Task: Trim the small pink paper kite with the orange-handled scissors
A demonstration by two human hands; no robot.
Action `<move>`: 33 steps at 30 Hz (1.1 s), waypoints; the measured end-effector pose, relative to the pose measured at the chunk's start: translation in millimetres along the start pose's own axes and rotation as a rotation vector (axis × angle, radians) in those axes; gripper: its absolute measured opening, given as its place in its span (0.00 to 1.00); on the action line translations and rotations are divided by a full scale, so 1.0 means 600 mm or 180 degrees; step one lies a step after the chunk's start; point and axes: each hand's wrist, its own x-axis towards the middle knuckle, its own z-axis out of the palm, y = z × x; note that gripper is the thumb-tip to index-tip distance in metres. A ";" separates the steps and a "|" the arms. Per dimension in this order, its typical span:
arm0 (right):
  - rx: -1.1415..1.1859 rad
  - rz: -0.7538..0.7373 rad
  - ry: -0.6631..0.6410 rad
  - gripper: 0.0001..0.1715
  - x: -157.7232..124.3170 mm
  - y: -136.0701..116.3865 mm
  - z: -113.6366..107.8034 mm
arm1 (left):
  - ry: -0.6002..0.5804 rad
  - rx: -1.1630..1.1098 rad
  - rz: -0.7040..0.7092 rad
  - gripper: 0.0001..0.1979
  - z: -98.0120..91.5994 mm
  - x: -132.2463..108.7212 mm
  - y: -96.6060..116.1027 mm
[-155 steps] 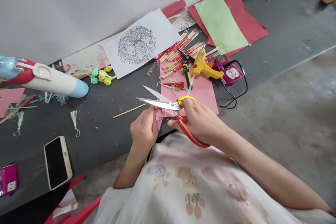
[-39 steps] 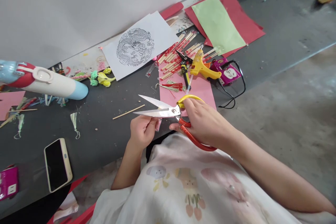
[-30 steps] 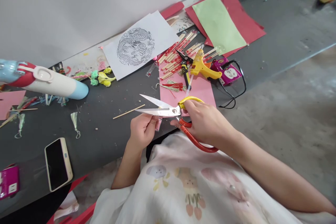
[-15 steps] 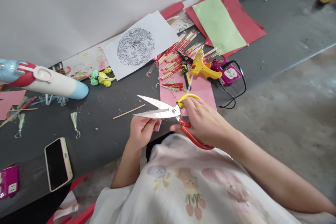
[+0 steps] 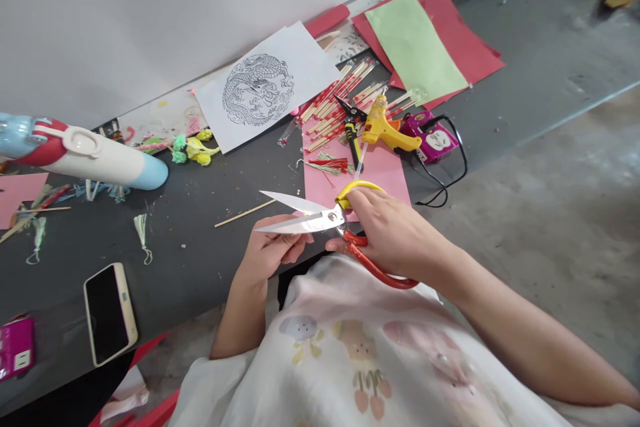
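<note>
My right hand (image 5: 395, 233) grips large scissors (image 5: 320, 217) with a yellow and a red handle loop; the steel blades are spread and point left. Just below the blades my left hand (image 5: 273, 250) is curled, fingers pinched on a small pink piece that is mostly hidden. Both hands hover over the near edge of the dark table (image 5: 200, 260), above my white patterned garment. A pink paper sheet (image 5: 385, 173) lies on the table right behind the scissors.
Beyond lie a yellow glue gun (image 5: 387, 130), black snips (image 5: 353, 127), red-tipped sticks (image 5: 335, 103), a dragon print (image 5: 260, 87), green paper (image 5: 415, 47) on red sheets. At left are a bottle (image 5: 100, 160), a phone (image 5: 109, 313), tassels and a loose stick (image 5: 245, 212).
The scissor blades have spread slightly wider. My left hand has rolled lower under the blades, its fingers shifting on the small piece. The right hand stays in place.
</note>
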 end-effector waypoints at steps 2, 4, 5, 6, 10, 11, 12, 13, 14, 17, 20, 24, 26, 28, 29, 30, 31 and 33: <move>-0.0014 0.0039 -0.0003 0.26 0.000 0.000 0.000 | -0.0039 -0.0061 0.0001 0.18 0.001 0.001 -0.003; -0.0042 0.0099 0.0001 0.26 -0.001 -0.001 0.001 | -0.0048 -0.0088 0.0046 0.17 0.001 0.002 -0.005; -0.0062 0.0142 -0.0004 0.26 -0.002 -0.001 0.002 | -0.0037 -0.0082 0.0072 0.17 0.002 0.003 -0.005; -0.0087 0.0191 -0.0014 0.26 -0.003 -0.001 0.003 | -0.0026 -0.0059 0.0096 0.17 0.002 0.003 -0.005; -0.0233 0.0412 -0.0073 0.25 -0.005 -0.005 0.005 | 0.0048 0.0272 0.0103 0.18 0.008 0.004 0.000; -0.0264 0.0466 -0.0072 0.26 -0.005 -0.007 0.005 | 0.0116 0.0450 0.0130 0.18 0.011 0.004 0.003; -0.0293 0.0527 -0.0066 0.26 -0.004 -0.009 0.006 | 0.0245 0.0704 0.0200 0.19 0.014 0.004 0.006; -0.0324 0.0598 -0.0060 0.27 -0.003 -0.010 0.006 | 0.0417 0.1034 0.0314 0.19 0.019 0.004 0.009; -0.0350 0.0674 -0.0057 0.28 -0.002 -0.012 0.007 | 0.0654 0.1456 0.0478 0.18 0.024 0.004 0.011; -0.0347 0.0869 -0.0093 0.31 0.001 -0.015 0.010 | 0.1361 0.2856 0.1086 0.13 0.037 0.006 0.012; -0.0281 0.0885 -0.0158 0.33 0.001 -0.014 0.015 | 0.1528 0.3605 0.1587 0.11 0.041 0.008 0.004; -0.0270 0.0582 -0.0162 0.34 0.000 -0.006 0.021 | 0.1439 0.3558 0.1637 0.12 0.037 0.007 0.001; -0.0240 0.0403 -0.0094 0.35 -0.002 -0.001 0.022 | 0.1314 0.3392 0.1568 0.13 0.034 0.006 0.006; -0.0214 0.0272 -0.0022 0.35 -0.004 0.004 0.022 | 0.1173 0.3204 0.1509 0.15 0.031 0.005 0.012; -0.0208 0.0237 -0.0001 0.36 -0.005 0.006 0.021 | 0.1107 0.3112 0.1480 0.16 0.030 0.004 0.014; -0.0204 0.0212 0.0002 0.37 -0.006 0.007 0.021 | 0.1030 0.3028 0.1441 0.16 0.029 0.004 0.016; -0.0200 0.0194 -0.0009 0.37 -0.007 0.008 0.019 | 0.0953 0.2956 0.1397 0.17 0.027 0.003 0.018; -0.0193 0.0170 -0.0054 0.37 -0.009 0.009 0.016 | 0.0814 0.2837 0.1310 0.19 0.025 0.002 0.020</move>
